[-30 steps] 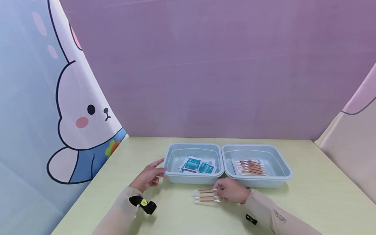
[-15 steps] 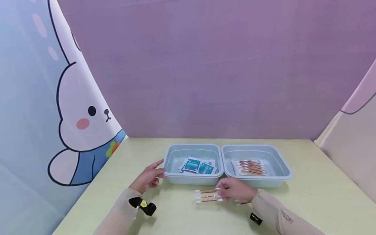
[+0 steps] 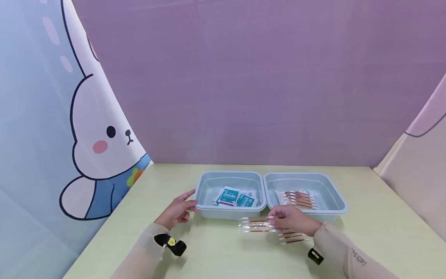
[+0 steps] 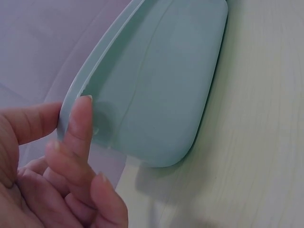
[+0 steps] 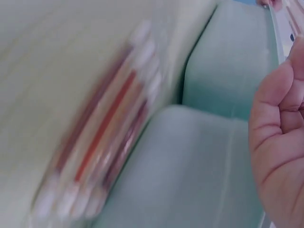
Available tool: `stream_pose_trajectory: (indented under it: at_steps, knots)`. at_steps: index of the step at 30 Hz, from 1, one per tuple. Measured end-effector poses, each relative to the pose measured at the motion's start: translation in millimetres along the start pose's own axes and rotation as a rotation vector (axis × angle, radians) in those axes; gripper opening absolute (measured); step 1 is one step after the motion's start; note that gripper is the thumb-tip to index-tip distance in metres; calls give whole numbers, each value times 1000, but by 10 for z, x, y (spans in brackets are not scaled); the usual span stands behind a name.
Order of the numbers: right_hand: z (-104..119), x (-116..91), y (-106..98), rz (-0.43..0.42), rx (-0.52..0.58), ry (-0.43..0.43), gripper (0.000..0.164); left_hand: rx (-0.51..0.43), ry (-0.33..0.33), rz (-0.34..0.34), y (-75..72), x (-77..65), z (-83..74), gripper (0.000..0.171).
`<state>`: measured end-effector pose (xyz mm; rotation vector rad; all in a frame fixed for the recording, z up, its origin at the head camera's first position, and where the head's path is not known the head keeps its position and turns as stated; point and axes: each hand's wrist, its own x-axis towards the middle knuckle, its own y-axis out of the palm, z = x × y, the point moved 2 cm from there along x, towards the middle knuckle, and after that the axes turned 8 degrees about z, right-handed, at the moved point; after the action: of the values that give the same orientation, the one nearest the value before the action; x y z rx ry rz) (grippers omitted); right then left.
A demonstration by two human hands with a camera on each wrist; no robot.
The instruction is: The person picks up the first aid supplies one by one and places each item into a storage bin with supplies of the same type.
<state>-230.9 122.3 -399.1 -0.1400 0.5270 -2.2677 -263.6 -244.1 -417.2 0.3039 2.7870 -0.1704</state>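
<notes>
My right hand pinches one end of a clear packet of cotton swabs with brown sticks and white tips, held above the table in front of the trays. Below that hand, a second packet of cotton swabs lies on the table; it appears blurred in the right wrist view. At the left, my left hand grips the near left corner of a pale blue-green plastic tray. The left wrist view shows the tray's rim between its fingers.
Teal-and-white sachets lie in the left tray. Adjoining it is a matching right tray, with packets of cotton swabs inside. Both trays stand on a pale wooden table, before a purple backdrop.
My right hand has lifted the packet of cotton swabs and carried it to the right, uncovering more of the second packet beneath. My left hand stays on the tray's corner.
</notes>
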Motion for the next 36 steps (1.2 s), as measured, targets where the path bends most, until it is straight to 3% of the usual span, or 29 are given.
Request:
stream_pose_trajectory:
  at_steps: [8,23,36]
  knots:
    - [0,-136,-163,-43,14,54,18,3,8,26,-12,3,14,57]
    - [86,-184,-381,-101,-33,30,18,16,-4,26,-20,40,-1,57]
    - [64,-209,-625,-191,84,118,26,13,-4,30,-46,110,33,58]
